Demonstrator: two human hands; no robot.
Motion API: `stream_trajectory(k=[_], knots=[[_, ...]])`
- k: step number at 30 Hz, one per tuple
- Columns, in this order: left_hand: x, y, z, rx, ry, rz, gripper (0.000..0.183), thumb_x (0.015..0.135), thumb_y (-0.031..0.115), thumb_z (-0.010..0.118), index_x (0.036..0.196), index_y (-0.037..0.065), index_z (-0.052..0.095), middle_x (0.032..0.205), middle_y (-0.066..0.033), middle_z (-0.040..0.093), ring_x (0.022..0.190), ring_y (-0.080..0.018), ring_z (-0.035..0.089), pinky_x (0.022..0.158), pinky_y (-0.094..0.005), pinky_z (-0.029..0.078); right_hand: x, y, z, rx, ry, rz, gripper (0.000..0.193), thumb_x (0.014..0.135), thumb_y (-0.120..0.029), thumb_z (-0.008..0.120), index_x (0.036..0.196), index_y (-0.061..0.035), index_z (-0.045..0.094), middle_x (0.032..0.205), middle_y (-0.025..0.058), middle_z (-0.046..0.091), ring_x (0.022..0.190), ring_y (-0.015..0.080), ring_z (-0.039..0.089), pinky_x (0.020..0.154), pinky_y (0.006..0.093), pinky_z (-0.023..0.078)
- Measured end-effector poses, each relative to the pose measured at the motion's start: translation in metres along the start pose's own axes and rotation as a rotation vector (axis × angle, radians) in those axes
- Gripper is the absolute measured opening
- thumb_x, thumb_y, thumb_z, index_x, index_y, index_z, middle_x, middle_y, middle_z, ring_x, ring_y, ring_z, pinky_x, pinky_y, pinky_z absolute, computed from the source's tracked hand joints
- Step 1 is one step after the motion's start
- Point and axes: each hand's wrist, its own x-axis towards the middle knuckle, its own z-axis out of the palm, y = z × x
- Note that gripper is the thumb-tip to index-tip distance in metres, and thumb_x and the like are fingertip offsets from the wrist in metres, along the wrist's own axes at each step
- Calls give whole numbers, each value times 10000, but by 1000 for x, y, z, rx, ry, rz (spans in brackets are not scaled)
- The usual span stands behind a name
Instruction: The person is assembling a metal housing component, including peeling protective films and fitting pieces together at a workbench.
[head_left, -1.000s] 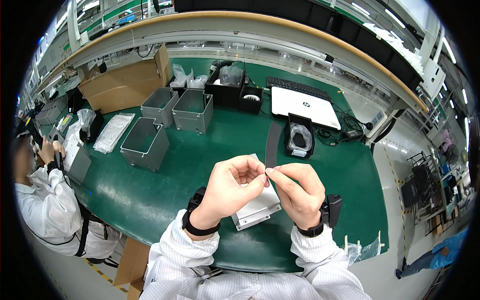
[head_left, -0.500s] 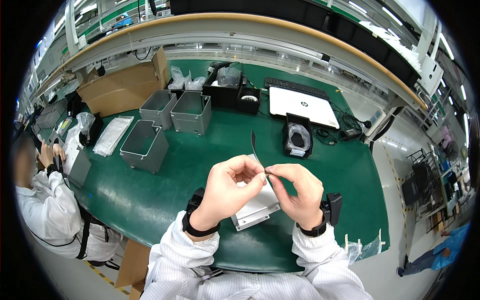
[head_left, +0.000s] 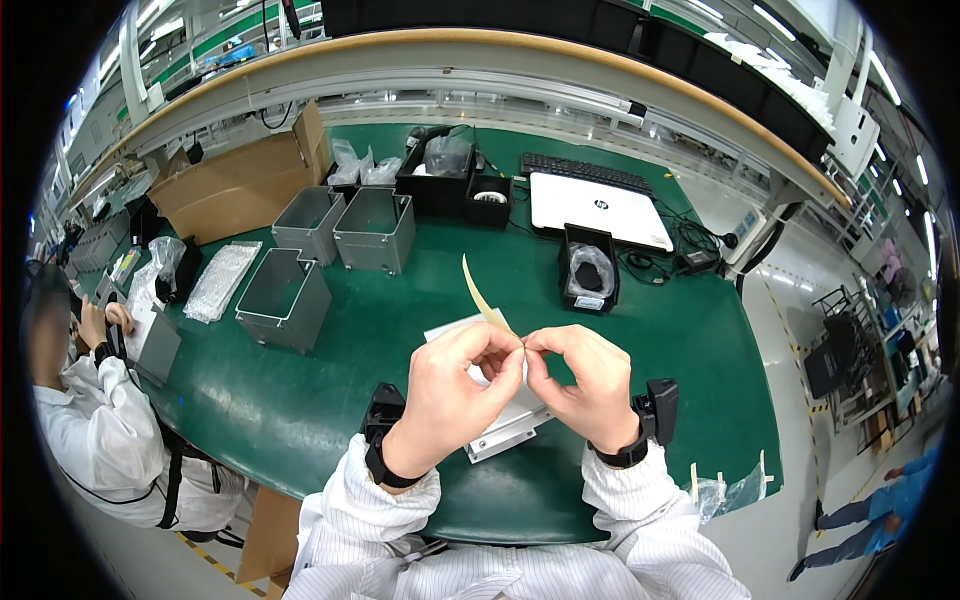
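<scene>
Head view: our left hand (head_left: 455,385) and right hand (head_left: 585,385) hide most of the flat white part (head_left: 500,425) — both pinch a thin, curling yellowish strip (head_left: 482,297) above the green table (head_left: 300,400).

A thin yellowish strip (head_left: 480,292) is pinched between the left hand (head_left: 462,385) and the right hand (head_left: 580,385), whose fingertips meet above a flat white plate (head_left: 500,432) on the green counter (head_left: 300,400). Three grey metal boxes (head_left: 285,298) are seen at ten o'clock, a white laptop (head_left: 598,208) at one o'clock.
</scene>
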Motion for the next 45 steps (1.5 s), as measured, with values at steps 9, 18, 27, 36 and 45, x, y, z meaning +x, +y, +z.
stream_trajectory(k=[9, 18, 27, 36, 45], knots=[[0, 3, -1, -71, -42, -28, 50, 811, -33, 689, 850, -38, 658, 762, -62, 679, 652, -84, 616, 605, -229, 492, -3, -4, 1, 228, -4, 228, 179, 756, 45, 711, 911, -1, 637, 807, 77, 693, 712, 160, 690, 673, 274, 559], [1, 4, -6, -78, -54, -43, 50, 813, -33, 690, 847, -34, 654, 769, -54, 676, 655, -75, 602, 594, -226, 482, -2, -3, -4, 269, -53, 217, 179, 782, 32, 722, 939, -6, 645, 832, 87, 711, 734, 181, 709, 673, 283, 569], [-2, 7, -3, 85, 7, 65, 66, 794, -27, 699, 844, -26, 655, 748, -80, 666, 621, -124, 609, 578, -254, 490, -3, -3, -1, 234, -40, 195, 179, 797, 31, 727, 951, -10, 647, 830, 88, 715, 734, 194, 720, 650, 278, 568], [-2, 10, 0, 177, 21, 140, 83, 772, -28, 709, 828, -7, 653, 729, -84, 652, 607, -157, 625, 565, -271, 492, -3, -2, -3, 204, -59, 158, 197, 774, 25, 733, 944, -13, 640, 813, 81, 705, 716, 189, 714, 654, 280, 570], [-2, 12, -2, 167, -13, 153, 81, 761, -24, 712, 812, -6, 652, 728, -86, 655, 602, -147, 623, 559, -269, 490, -5, -2, -4, 293, -79, 250, 198, 766, 25, 730, 934, 0, 628, 807, 70, 699, 723, 156, 709, 670, 270, 579]])
